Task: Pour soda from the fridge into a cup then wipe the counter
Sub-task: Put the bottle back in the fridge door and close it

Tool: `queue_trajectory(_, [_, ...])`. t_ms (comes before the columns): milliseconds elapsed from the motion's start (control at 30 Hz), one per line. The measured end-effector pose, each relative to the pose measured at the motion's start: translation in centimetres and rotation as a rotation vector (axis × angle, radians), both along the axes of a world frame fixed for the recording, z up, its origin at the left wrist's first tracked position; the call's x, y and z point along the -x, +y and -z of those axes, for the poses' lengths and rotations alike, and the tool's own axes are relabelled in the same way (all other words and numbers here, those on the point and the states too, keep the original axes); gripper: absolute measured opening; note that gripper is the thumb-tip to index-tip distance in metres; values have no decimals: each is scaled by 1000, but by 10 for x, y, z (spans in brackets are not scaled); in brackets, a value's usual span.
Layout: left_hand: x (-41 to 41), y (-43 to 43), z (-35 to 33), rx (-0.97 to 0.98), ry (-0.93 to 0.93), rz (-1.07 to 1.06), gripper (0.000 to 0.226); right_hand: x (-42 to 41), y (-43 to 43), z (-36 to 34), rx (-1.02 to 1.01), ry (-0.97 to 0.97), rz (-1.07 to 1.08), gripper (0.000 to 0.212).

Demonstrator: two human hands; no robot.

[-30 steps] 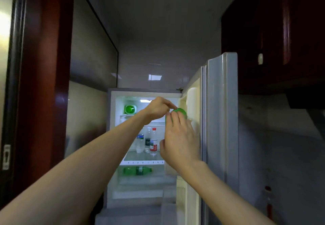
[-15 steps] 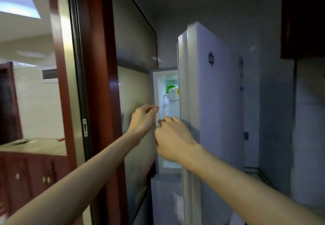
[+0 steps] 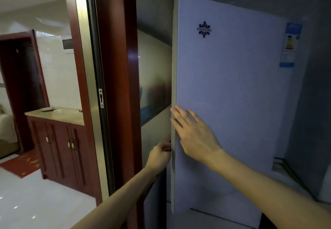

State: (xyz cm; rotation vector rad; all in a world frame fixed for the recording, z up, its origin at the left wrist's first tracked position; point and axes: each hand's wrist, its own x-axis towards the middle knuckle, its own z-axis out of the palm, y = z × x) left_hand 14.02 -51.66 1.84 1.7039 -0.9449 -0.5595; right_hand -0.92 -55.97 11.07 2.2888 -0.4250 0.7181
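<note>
- The fridge door (image 3: 232, 94) fills the right half of the view, pale and upright, just right of a red-brown door frame (image 3: 123, 85).
- The right hand (image 3: 195, 135) lies flat on the door's front near its left edge; its grip is fully open, fingers straight and spread, and it holds nothing.
- The left hand (image 3: 159, 155) sits lower, against the door's side edge, thumb pointing up along it and fingers curled; I cannot tell whether its grip clasps the edge or anything else.
- A dark logo (image 3: 204, 29) marks the door's upper part, and a blue label (image 3: 290, 44) its top right corner.
- Through the doorway stand a dark wooden cabinet (image 3: 60, 142) and a red mat (image 3: 21, 162).
</note>
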Motion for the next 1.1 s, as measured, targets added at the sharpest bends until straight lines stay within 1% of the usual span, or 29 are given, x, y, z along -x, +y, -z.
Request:
queue_trajectory(100, [-12, -10, 20, -16, 27, -39, 42, -15, -22, 17, -52, -23, -16, 59])
queue_trajectory(267, [-39, -38, 36, -55, 39, -46, 29, -50, -68, 31, 16, 19, -12, 59])
queue_trajectory(333, [-53, -54, 42, -53, 37, -71, 30, -72, -85, 31, 30, 11, -7, 61])
queue_trajectory(433, [-67, -80, 47, -31, 48, -77, 29, -102, -112, 33, -4, 10, 7, 60])
queue_trajectory(533, [-77, -110, 46, 38, 92, -110, 41, -123, -143, 40, -30, 14, 46, 59])
queue_trajectory(600, [-86, -132, 46, 51, 99, -142, 43, -130, -164, 48, -41, 29, 105, 66])
queue_trajectory(667, [-95, -150, 47, 71, 85, -129, 36, -133, -188, 59, -17, 69, 143, 72])
queue_trajectory(767, [-107, -175, 50, 112, 91, -93, 29, -138, -221, 74, 45, 103, 146, 67])
queue_trajectory(933, [-127, -217, 55, 97, 82, -73, 42, -158, -259, 82, 45, 69, 149, 54])
queue_trajectory(1000, [-132, -229, 55, 96, 66, -59, 46, -163, -275, 84, 71, 86, 154, 57])
queue_trajectory(1100, [-137, -244, 59, 91, 52, -117, 41, -169, -293, 92, 146, 119, 192, 45])
